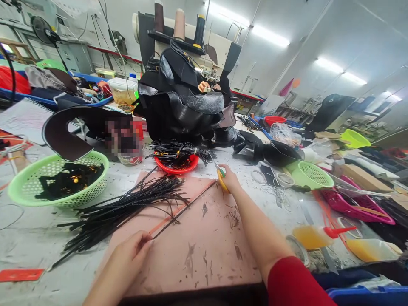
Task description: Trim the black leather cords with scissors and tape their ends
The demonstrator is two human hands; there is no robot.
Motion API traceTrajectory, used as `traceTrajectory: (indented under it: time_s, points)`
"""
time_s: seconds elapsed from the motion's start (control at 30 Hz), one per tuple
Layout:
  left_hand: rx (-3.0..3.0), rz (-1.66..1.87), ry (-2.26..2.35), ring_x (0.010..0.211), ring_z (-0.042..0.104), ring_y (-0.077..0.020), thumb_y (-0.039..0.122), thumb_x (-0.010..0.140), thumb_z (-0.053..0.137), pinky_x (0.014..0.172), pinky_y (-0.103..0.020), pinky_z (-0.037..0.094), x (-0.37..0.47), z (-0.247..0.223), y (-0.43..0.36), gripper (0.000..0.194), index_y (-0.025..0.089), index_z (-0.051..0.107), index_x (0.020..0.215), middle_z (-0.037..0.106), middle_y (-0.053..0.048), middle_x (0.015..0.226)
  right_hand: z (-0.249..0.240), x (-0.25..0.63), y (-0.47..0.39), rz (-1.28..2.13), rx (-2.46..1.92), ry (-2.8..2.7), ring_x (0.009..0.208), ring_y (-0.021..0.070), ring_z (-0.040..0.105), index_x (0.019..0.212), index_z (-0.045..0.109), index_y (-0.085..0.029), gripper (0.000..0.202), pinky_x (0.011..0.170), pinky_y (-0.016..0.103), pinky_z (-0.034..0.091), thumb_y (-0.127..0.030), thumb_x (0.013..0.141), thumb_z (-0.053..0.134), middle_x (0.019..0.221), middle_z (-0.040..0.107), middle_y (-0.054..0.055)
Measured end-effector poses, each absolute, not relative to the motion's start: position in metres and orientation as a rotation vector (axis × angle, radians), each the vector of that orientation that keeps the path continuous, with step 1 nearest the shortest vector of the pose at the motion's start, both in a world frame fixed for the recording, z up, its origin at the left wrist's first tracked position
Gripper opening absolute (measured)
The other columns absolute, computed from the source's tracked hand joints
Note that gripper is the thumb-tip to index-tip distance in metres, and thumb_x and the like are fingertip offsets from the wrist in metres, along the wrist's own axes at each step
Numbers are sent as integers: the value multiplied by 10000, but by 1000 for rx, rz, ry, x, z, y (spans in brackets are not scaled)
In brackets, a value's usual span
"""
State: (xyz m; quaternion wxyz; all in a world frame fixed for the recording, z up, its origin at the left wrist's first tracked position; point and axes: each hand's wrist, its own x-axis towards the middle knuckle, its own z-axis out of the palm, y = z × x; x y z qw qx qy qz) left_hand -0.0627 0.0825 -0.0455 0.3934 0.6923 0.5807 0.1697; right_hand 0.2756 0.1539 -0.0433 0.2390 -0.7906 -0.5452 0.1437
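Observation:
My left hand [135,250] pinches the near end of a thin black braided cord [186,207], which runs slantwise over a pinkish board [204,246]. At the cord's far end my right hand [228,180] is closed around scissors [222,178] with yellow and green handles. Their blades point up and left, toward a red bowl [178,170]. Across that bowl lies a bundle of black cords [178,148], tied at one spot. A larger loose pile of black braided cords [127,204] stretches over the board's left edge.
On the left stands a green basket [95,187] with black strips inside. Behind the bowl, black leather pieces [188,102] hang over a sewing machine [204,38]; another person's hand [204,86] shows there. To the right are a green basket [314,175] and bottles of yellowish liquid [307,236].

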Motion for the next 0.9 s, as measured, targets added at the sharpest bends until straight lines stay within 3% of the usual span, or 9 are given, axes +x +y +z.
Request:
traceTrajectory:
  time_s: [0.3,0.47,0.9]
  points:
    - [1753,432,1479,571,560,-187,395,659,464,504,-240,427,-66,-50,82,180,244,560,642,598,16,574,-45,275,157,350,-2269,-1498,636,222,575,1142,469,-209,489,560,292,397,-177,655,496,662,596,47]
    - [1862,425,1503,624,550,-176,298,709,421,607,-259,419,-71,-50,69,151,223,548,677,606,-4,657,-48,273,153,349,-2348,-1468,709,239,569,1132,474,-203,496,586,277,380,-161,639,508,717,604,59]
    - [1856,350,1680,631,558,-165,207,719,386,598,-257,386,-58,-45,62,148,218,521,661,607,-5,670,-49,273,148,346,-2428,-1409,553,186,512,1131,487,-227,517,554,268,380,-203,618,549,600,548,15]
